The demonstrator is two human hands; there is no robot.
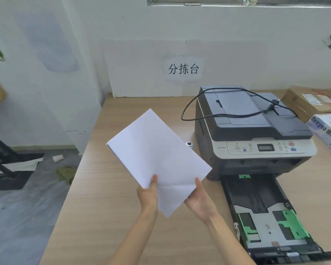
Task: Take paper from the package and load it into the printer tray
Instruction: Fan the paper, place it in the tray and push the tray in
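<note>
A thin stack of white paper [157, 155] is held up above the wooden table, tilted with one corner pointing away. My left hand [148, 194] grips its near left edge, thumb on top. My right hand [200, 199] holds the near right edge from below, thumb on top. To the right stands a grey and black printer [252, 131]. Its paper tray [266, 217] is pulled out toward me, with green guides and no paper in it. A paper package [327, 131] with blue print lies at the far right.
A black power cable [218, 104] lies looped across the printer's lid and over its left side. A brown cardboard box [311, 102] sits behind the package. The table's left edge [71, 188] drops to a littered floor. A small round metal fitting [189, 144] sits beside the printer.
</note>
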